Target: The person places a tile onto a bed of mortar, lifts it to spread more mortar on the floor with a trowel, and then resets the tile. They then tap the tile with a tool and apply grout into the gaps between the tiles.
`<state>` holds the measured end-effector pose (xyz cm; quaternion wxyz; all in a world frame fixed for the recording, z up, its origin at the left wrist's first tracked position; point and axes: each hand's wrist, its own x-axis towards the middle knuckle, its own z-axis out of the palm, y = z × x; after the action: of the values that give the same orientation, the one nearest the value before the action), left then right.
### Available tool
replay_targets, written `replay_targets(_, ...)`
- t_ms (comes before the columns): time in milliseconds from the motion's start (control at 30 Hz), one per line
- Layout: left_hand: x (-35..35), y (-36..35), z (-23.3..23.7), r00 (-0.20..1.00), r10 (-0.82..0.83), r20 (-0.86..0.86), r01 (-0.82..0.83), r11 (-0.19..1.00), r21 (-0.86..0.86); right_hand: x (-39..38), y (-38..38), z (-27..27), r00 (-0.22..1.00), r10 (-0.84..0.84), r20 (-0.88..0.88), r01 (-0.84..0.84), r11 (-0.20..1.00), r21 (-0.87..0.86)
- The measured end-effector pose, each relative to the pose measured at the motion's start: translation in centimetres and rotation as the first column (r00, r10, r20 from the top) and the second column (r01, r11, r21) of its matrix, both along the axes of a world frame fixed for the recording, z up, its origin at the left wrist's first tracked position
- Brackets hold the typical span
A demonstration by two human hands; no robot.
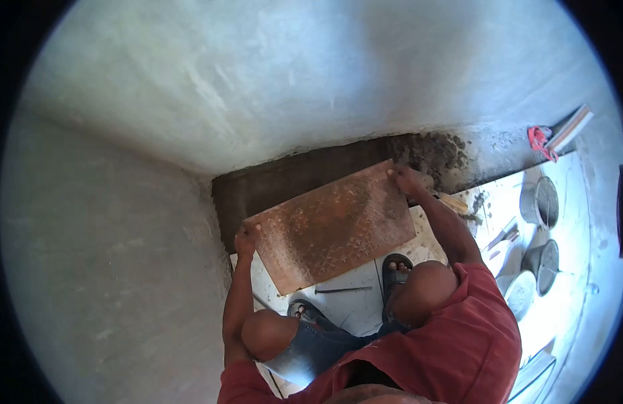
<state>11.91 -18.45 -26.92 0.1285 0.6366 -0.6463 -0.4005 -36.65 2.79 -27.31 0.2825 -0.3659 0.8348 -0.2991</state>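
Between my two hands is a large reddish-brown tile (335, 225), tilted, with its honeycomb-patterned face turned up toward me and darker smears across its middle. My left hand (245, 241) grips its far left corner, fingers closed around the edge. At the far right corner my right hand (409, 182) is closed on it too. Beyond the tile lies a strip of dark, smoothed mortar (298, 168) along the wall, partly hidden by the tile. Close to my right forearm is a wooden handle (454, 202), perhaps of a trowel; its other end is hidden.
White floor tiles (352, 313) lie under my feet, with a thin metal rod (343, 290) on them. Rough mortar lumps (439, 158) sit beyond my right hand. Several buckets (540, 266) stand at the right. Bare walls (116, 249) close in the left corner. Pink cord (540, 140) lies at far right.
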Motion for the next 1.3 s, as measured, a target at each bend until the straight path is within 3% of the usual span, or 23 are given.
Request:
replay_targets(100, 0.1, -0.8, -1.9, 0.999, -0.007, 0.05, 0.012, 0.996, -0.086, 1.2, -0.7, 2.8, 0.997, -0.058, 0.049, 0.058, 0.998, -0.002)
replay_targets(200, 0.4, -0.6, -2.2, 0.999, -0.003, 0.049, 0.006, 0.998, -0.064, 0.4, -0.4, 0.0, 0.996, 0.026, -0.08, -0.028, 0.999, -0.027)
replay_targets(267, 0.6, -1.0, -3.5, 0.986, 0.045, 0.161, -0.036, 0.998, -0.059, 0.6, -0.4, -0.3, 0.999, -0.011, -0.033, 0.011, 1.0, 0.018)
replay_targets(333, -0.2, -1.5, -3.5, 0.99, 0.023, 0.141, -0.019, 0.999, -0.025, 0.3, -0.7, -1.5, 0.998, -0.056, 0.015, 0.055, 0.995, 0.088)
replay_targets(467, 0.1, -2.3, -4.1, 0.976, -0.075, 0.204, 0.079, 0.997, -0.011, 0.6, 0.3, -2.3, 0.993, -0.032, -0.115, 0.031, 0.999, -0.005)
replay_targets(533, 0.4, -2.2, -4.8, 0.985, -0.089, 0.148, 0.088, 0.996, 0.013, 0.8, 1.2, -2.6, 0.99, -0.019, -0.136, 0.015, 0.999, -0.031)
replay_targets(600, 0.6, -2.3, -5.3, 0.99, -0.103, 0.095, 0.101, 0.994, 0.032, 1.1, 1.7, -3.0, 0.986, -0.053, -0.158, 0.068, 0.993, 0.094)
replay_targets(700, 0.8, -3.0, -6.4, 0.969, -0.185, 0.161, 0.175, 0.982, 0.072, 2.7, 1.8, 1.9, 0.991, -0.085, -0.099, 0.09, 0.995, 0.047)
replay_targets(767, 1.5, -3.7, -8.4, 0.919, -0.261, 0.297, 0.238, 0.965, 0.111, 2.2, 2.3, -1.8, 0.992, -0.059, -0.112, 0.064, 0.997, 0.039)
replay_targets(800, 3.3, -5.6, -12.9, 0.867, -0.37, 0.334, 0.325, 0.927, 0.185, 0.9, 2.4, -8.6, 0.98, -0.172, -0.098, 0.174, 0.985, 0.008)
replay_targets(833, 2.6, -3.8, -10.2, 0.97, 0.171, -0.172, -0.08, 0.895, 0.439, 1.6, 2.1, -6.3, 0.978, -0.191, -0.085, 0.198, 0.977, 0.083)
replay_targets(867, 2.3, -3.1, -9.6, 0.958, 0.178, -0.223, -0.064, 0.896, 0.439, 1.7, 2.3, -5.1, 0.981, -0.129, -0.144, 0.145, 0.984, 0.106)
replay_targets(933, 0.7, -1.6, -6.5, 0.962, 0.218, -0.162, -0.134, 0.9, 0.414, 2.3, 2.6, -4.6, 0.982, -0.153, -0.108, 0.16, 0.985, 0.066)
replay_targets(1000, 1.0, -2.2, -6.6, 0.981, 0.147, -0.129, -0.071, 0.881, 0.467, 2.6, 2.7, -4.9, 0.976, -0.165, -0.145, 0.158, 0.986, -0.062)
replay_targets(1067, 0.9, -2.5, -6.2, 0.994, 0.064, -0.087, -0.01, 0.857, 0.515, 3.4, 3.2, -3.1, 0.976, -0.187, -0.109, 0.183, 0.982, -0.043)
replay_targets(1133, 0.5, -2.2, -4.7, 0.995, -0.048, -0.092, 0.085, 0.885, 0.457, 4.4, 5.1, -1.3, 0.975, -0.211, -0.068, 0.211, 0.977, -0.015)
replay_targets(1167, -0.7, -1.7, -2.5, 0.994, -0.067, -0.083, 0.098, 0.878, 0.469, 4.9, 6.3, -1.0, 0.975, -0.186, -0.118, 0.165, 0.972, -0.167)
replay_targets(1200, -2.7, -1.1, 0.6, 0.979, -0.2, -0.046, 0.198, 0.86, 0.471, 5.5, 7.2, -0.5, 0.97, -0.169, -0.173, 0.108, 0.943, -0.314)
replay_targets(1233, -4.5, -0.7, 3.0, 0.944, -0.329, -0.012, 0.294, 0.829, 0.475, 6.3, 8.5, 0.5, 0.969, -0.184, -0.167, 0.127, 0.943, -0.306)
replay_targets(1267, -5.8, -0.7, 4.3, 0.939, -0.344, -0.008, 0.305, 0.822, 0.481, 7.3, 10.5, 2.0, 0.972, -0.227, -0.065, 0.206, 0.949, -0.241)
replay_targets(1300, -6.9, -0.8, 5.3, 0.85, -0.52, -0.083, 0.496, 0.739, 0.455, 8.2, 12.5, 2.9, 0.961, -0.275, 0.035, 0.277, 0.946, -0.17)
